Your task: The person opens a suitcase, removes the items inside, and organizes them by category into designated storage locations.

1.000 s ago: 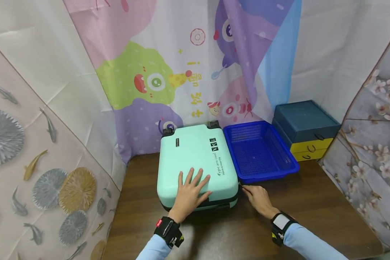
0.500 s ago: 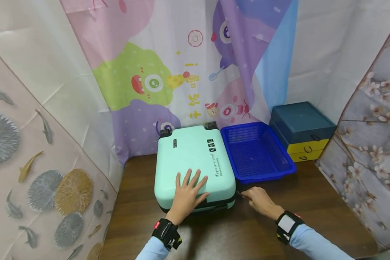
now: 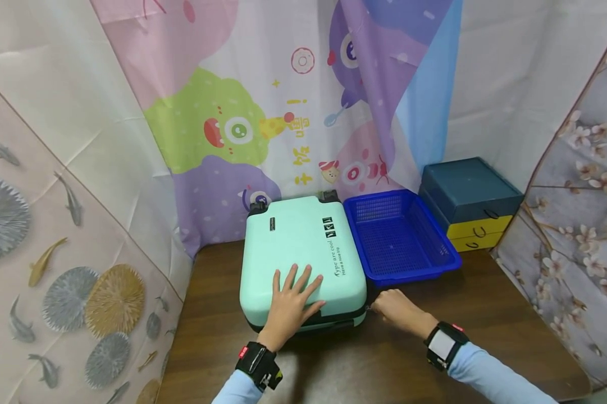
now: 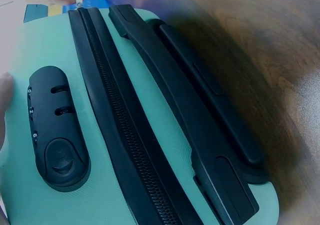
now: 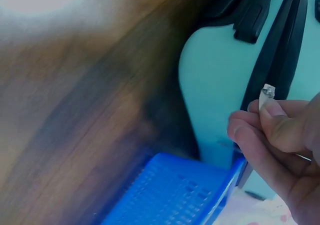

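Observation:
A mint-green suitcase (image 3: 298,247) lies flat on the brown table. My left hand (image 3: 290,303) rests on its top near the front edge, fingers spread. At the suitcase's front right corner, my right hand (image 3: 399,311) pinches a metal zipper pull (image 5: 267,91) between thumb and forefinger. In the left wrist view the black zipper (image 4: 120,110) runs along the side with its teeth meshed. A black combination lock (image 4: 59,130) sits on one side of it and a black carrying handle (image 4: 180,110) on the other.
A blue plastic basket (image 3: 364,247) stands right against the suitcase's right side. Behind it are stacked drawer boxes (image 3: 472,188) in dark teal and yellow. A cartoon-print curtain (image 3: 263,67) hangs behind the table (image 3: 434,365).
My right hand has moved slightly toward me around the suitcase's corner, still pinching the zipper pull. The left hand stays on the lid. The head view has shifted a little.

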Tool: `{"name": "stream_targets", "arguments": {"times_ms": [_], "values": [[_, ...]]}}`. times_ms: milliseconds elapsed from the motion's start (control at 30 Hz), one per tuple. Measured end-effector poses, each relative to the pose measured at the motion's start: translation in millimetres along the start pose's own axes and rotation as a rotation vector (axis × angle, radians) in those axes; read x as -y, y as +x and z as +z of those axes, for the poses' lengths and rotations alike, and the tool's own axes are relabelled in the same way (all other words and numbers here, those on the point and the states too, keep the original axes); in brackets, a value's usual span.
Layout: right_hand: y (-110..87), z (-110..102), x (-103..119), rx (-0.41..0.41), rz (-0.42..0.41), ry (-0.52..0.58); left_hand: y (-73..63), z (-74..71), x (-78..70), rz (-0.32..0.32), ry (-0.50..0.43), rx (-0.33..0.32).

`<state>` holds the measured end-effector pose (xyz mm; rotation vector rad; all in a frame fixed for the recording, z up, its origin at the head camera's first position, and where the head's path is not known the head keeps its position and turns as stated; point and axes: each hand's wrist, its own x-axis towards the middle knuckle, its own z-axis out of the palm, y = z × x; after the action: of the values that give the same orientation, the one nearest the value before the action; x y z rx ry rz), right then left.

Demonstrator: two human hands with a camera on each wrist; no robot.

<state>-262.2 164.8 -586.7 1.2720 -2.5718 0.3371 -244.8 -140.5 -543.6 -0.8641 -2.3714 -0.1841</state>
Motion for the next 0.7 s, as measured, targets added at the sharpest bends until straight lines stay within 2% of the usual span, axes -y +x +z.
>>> {"name": "stream_targets", "arguments": {"times_ms": [133, 333, 500, 700], "values": [[3.9, -0.6, 6.8, 0.009, -0.031, -0.018, 0.7, 1.0, 0.7, 0.003, 0.012, -0.005], [8.9, 1.5, 16.0, 0.039, -0.028, -0.02, -0.3, 2.3, 2.0, 0.013, 0.011, -0.046], [12.9, 6.1, 26.1, 0.055, -0.039, -0.013, -1.9, 3.4, 0.7, 0.013, 0.017, -0.039], [28.8, 16.5, 47.2, 0.056, -0.048, 0.007, -3.1, 7.6, 1.0, 0.026, 0.046, -0.06]]}}
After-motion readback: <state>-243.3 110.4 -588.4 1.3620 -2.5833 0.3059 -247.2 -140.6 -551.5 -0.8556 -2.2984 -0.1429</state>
